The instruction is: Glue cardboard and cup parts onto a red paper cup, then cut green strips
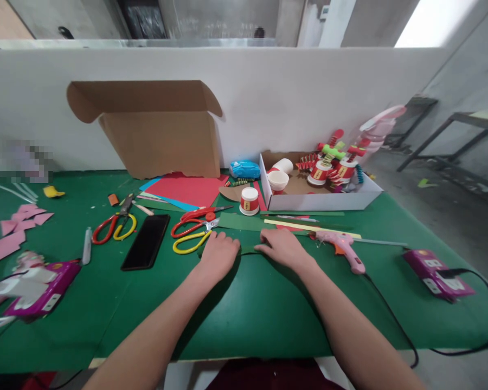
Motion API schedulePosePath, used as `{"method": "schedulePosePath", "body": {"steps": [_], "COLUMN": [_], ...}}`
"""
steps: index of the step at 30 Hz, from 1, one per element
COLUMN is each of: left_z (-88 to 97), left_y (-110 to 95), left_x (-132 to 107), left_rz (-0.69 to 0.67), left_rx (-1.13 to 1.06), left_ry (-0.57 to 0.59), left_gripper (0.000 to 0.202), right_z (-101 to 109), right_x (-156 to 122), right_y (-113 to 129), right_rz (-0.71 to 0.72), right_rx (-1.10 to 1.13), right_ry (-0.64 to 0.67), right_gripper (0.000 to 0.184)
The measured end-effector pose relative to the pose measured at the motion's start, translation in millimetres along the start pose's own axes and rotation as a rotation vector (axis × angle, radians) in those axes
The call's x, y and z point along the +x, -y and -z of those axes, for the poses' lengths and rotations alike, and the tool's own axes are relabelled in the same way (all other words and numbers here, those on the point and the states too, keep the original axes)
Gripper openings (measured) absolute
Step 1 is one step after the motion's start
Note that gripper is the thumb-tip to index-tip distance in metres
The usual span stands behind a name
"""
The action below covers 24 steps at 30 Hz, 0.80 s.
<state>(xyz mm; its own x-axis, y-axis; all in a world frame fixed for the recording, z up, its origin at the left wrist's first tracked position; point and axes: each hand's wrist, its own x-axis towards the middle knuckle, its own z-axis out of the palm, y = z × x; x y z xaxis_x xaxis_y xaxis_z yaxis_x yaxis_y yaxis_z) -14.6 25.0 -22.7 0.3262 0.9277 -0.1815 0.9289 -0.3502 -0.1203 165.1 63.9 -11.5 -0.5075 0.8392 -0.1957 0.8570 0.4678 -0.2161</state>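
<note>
My left hand (220, 252) is closed with its fingertips down on a dark green paper strip (250, 251) low over the table. One end of the strip shows past the left side of that hand. My right hand (283, 247) pinches the strip's other end, its fingers bent together. Just left of my left hand lie red and yellow handled scissors (193, 235). A pink glue gun (341, 244) rests right of my right hand. Beyond both hands are a green paper sheet (242, 221) and a small red and white paper cup (249, 201).
A white box (321, 203) at the back holds cups and decorated cup figures. An open cardboard box (162, 141) stands behind red paper (183, 189). Leftward lie a phone (146, 242), more scissors (117, 219) and a purple power strip (44, 290). Another purple strip (437, 273) sits right, with cables.
</note>
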Motion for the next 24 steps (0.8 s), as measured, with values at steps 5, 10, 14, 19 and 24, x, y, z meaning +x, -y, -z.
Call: {"method": "schedulePosePath", "body": {"steps": [5,10,14,19,24], "left_z": [-2.5,-6.1,-6.1,-3.7,-0.3], "left_y": [3,15,16,11,13], "left_x": [-6,-12,-13,-15,-16], "left_rz": [0.013,-0.069,-0.199,-0.198,-0.106], "left_rx": [-0.05,-0.18,-0.224,-0.241,-0.296], "left_ry": [-0.051,-0.138,-0.112,-0.038,0.038], "left_gripper": [0.028,0.02,0.013,0.015,0.017], "right_z": [-2,-2,-7,-17,-16], "right_x": [1,-2,-6,-11,-11], "right_y": [9,5,2,0,-2], "right_rz": [0.038,0.066,0.198,0.223,0.183], "right_rx": [0.06,0.182,0.138,0.146,0.191], "right_ry": [0.003,0.015,0.032,0.024,0.042], "right_gripper": [0.015,0.027,0.005,0.013,0.012]}}
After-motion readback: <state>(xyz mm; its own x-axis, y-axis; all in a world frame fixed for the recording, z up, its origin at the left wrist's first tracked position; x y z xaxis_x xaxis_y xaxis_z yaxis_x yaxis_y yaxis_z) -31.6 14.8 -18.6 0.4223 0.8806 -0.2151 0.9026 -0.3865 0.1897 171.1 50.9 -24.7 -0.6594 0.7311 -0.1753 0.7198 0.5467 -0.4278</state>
